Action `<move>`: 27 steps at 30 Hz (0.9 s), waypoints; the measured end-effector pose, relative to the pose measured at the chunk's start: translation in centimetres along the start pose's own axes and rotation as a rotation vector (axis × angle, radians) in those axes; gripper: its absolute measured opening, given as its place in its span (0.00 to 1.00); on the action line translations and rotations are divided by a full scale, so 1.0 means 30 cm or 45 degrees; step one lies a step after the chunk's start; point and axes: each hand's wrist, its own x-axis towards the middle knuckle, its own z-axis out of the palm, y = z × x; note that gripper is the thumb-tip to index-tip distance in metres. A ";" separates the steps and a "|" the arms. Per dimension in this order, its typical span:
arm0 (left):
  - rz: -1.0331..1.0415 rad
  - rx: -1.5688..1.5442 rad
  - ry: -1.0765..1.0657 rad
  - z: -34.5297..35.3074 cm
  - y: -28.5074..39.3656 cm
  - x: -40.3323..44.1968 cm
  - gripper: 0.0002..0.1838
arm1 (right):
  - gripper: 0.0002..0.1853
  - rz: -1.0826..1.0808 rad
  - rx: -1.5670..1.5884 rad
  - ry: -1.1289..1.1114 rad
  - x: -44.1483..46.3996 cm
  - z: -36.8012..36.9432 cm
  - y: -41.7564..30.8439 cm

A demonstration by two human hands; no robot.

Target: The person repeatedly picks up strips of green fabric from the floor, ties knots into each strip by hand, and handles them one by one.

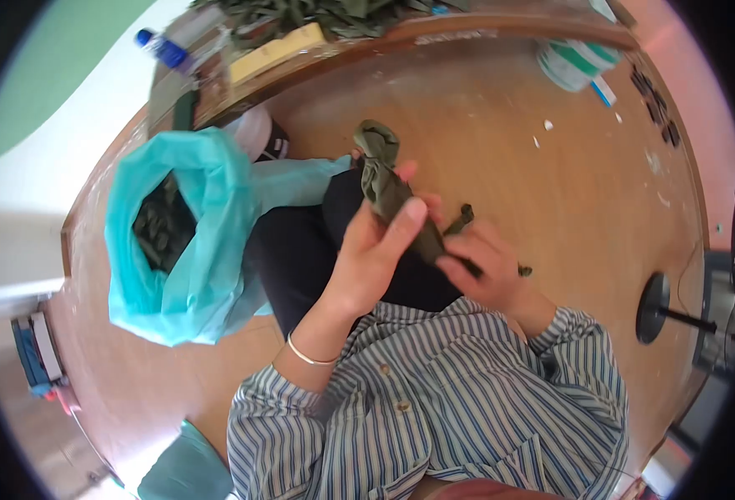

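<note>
A bunched length of olive-green fabric [381, 185] crosses above my lap, its folded loop end pointing away from me. My left hand [380, 242] is wrapped round its middle, thumb lying along the top. At the lower end my right hand [488, 267] pinches the cloth between thumb and fingers, slightly blurred. A narrow knotted tail [460, 218] of the same green sticks up beside the right fingers, and another small end shows past that hand. Left of my knees stands a turquoise plastic bag [217, 287], its mouth open, with dark green fabric pieces [163, 223] inside.
A low wooden table [434, 35] ahead carries a heap of green strips [301, 18], a yellowish block [277, 54] and a blue-capped bottle [163, 50]. A white-and-green tub [571, 65] is at the far right. A round black base [653, 308] stands on the floor to my right.
</note>
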 end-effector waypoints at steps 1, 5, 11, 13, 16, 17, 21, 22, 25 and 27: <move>0.039 0.011 -0.009 -0.020 0.040 -0.032 0.22 | 0.11 -0.067 0.031 -0.054 0.012 -0.002 -0.052; 0.183 0.208 -0.024 -0.086 0.167 -0.209 0.20 | 0.12 -0.185 0.317 -0.094 0.109 -0.001 -0.246; 0.379 0.792 0.040 -0.033 0.248 -0.468 0.16 | 0.12 -0.199 0.699 -0.145 0.220 -0.019 -0.439; 0.478 0.895 0.179 -0.010 0.252 -0.528 0.16 | 0.10 -0.370 0.548 -0.447 0.197 -0.018 -0.451; 0.553 1.015 0.126 -0.018 0.236 -0.586 0.15 | 0.09 -0.440 0.643 -0.473 0.157 0.012 -0.474; 0.572 1.070 0.095 -0.024 0.228 -0.599 0.15 | 0.09 -0.382 0.630 -0.566 0.147 0.004 -0.472; 0.489 1.038 0.010 -0.036 0.215 -0.615 0.13 | 0.09 -0.466 0.615 -0.555 0.115 -0.009 -0.448; 0.429 0.992 -0.022 -0.037 0.212 -0.616 0.12 | 0.09 -0.527 0.618 -0.502 0.105 -0.009 -0.441; 0.381 0.946 -0.045 -0.042 0.204 -0.616 0.10 | 0.08 -0.512 0.686 -0.447 0.077 0.000 -0.433; 0.394 0.948 -0.018 -0.043 0.198 -0.618 0.08 | 0.08 -0.355 0.826 -0.443 0.056 0.008 -0.433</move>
